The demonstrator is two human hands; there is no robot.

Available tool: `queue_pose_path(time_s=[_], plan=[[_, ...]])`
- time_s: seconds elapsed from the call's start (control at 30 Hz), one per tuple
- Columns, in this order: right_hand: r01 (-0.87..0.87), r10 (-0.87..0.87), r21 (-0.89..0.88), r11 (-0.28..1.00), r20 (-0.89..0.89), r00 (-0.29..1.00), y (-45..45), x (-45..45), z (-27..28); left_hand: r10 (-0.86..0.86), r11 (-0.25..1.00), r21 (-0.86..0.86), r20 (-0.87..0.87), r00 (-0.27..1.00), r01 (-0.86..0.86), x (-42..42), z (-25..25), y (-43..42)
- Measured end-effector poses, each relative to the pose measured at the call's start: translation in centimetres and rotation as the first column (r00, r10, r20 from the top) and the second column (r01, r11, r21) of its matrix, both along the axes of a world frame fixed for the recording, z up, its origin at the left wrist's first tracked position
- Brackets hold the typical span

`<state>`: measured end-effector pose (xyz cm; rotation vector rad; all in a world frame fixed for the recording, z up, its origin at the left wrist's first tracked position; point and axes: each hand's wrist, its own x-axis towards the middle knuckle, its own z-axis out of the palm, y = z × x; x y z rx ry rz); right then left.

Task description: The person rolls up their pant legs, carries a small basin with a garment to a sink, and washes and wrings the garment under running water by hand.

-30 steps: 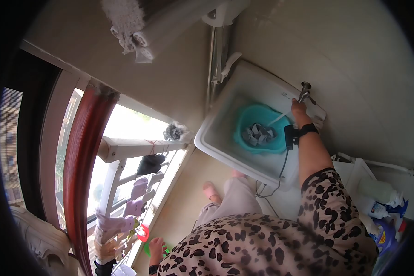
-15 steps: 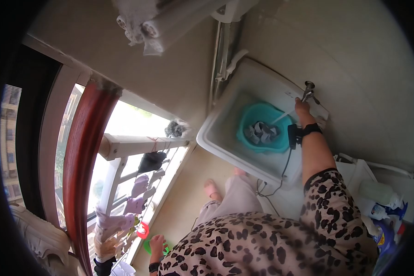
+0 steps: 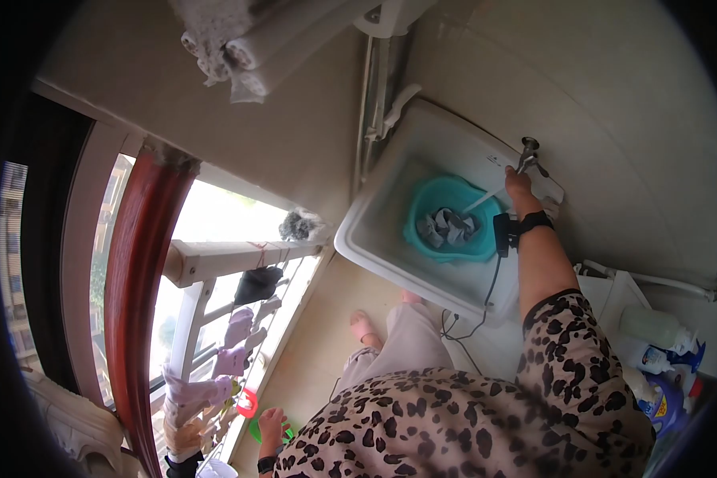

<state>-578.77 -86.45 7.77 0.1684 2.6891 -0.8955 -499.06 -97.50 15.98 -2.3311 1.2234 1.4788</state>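
Note:
My right hand [image 3: 519, 186], with a black strap and device on its wrist, is closed on the metal faucet [image 3: 529, 156] on the wall. A stream of water [image 3: 483, 199] runs from the spout into a turquoise basin [image 3: 422, 239]. Wet grey and white cloth items [image 3: 448, 229], perhaps socks, lie in it. The basin stands inside a white sink [image 3: 374, 231]. Low at my left side, my left hand [image 3: 273, 427] hangs with loosely bent fingers and holds nothing. A green round object [image 3: 256, 431] lies partly behind it.
Socks [image 3: 229, 360] and a black cloth [image 3: 258, 284] hang on the white railing [image 3: 239, 253] by the window. Detergent bottles [image 3: 668, 402] stand on the right. A cable [image 3: 492, 291] runs from my right wrist past the sink. White-wrapped rolls [image 3: 255, 56] hang overhead.
The whole view has shifted slightly, with the sink and faucet now a little farther left. My right hand stays at the faucet and the water keeps running.

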Motion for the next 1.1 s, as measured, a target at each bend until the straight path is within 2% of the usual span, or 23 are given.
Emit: queue_pose_path(time_s=[0.2,0.3,0.4,0.53,0.73,0.87,0.97,1.0,1.1], plan=[[-0.039,0.039,0.002,0.999,-0.023,0.999,0.2,0.1,-0.1,0.001,1.0,0.01,-0.016,1.0,-0.001,0.0,-0.3,-0.1],[-0.001,0.002,0.007,1.0,-0.015,1.0,0.1,0.1,0.0,-0.007,1.0,0.007,-0.03,1.0,0.008,0.1,-0.5,-0.1],[-0.04,0.036,0.045,0.998,0.088,0.995,0.3,-0.8,-0.4,-0.038,0.999,0.006,-0.029,0.999,0.039,0.3,-0.7,-0.3],[-0.046,0.044,0.08,0.996,0.029,0.999,0.3,-0.4,-0.3,-0.049,0.997,0.065,-0.045,0.998,0.052,0.0,-1.3,-1.1],[-0.021,0.021,-0.006,1.0,0.006,1.0,-0.1,0.4,-0.2,-0.109,0.99,0.085,-0.068,0.992,0.115,-1.4,-3.5,-3.3],[-0.009,0.011,-0.03,1.0,0.05,0.999,-1.0,2.0,1.7,-0.176,0.978,0.107,-0.044,0.983,0.179,-4.4,-3.6,-5.6],[-0.115,0.115,0.011,0.993,0.009,0.993,-1.0,2.9,1.5,-0.254,0.957,0.126,-0.07,0.965,0.261,-7.3,-4.0,-7.4],[-0.036,0.036,-0.007,0.999,0.089,0.995,-1.0,2.5,0.7,-0.303,0.941,0.136,-0.065,0.951,0.309,-9.7,-3.1,-7.9],[-0.142,0.142,0.029,0.989,0.017,0.99,-1.2,2.6,-1.5,-0.322,0.94,0.079,-0.107,0.941,0.331,-13.6,-3.6,-9.5]])
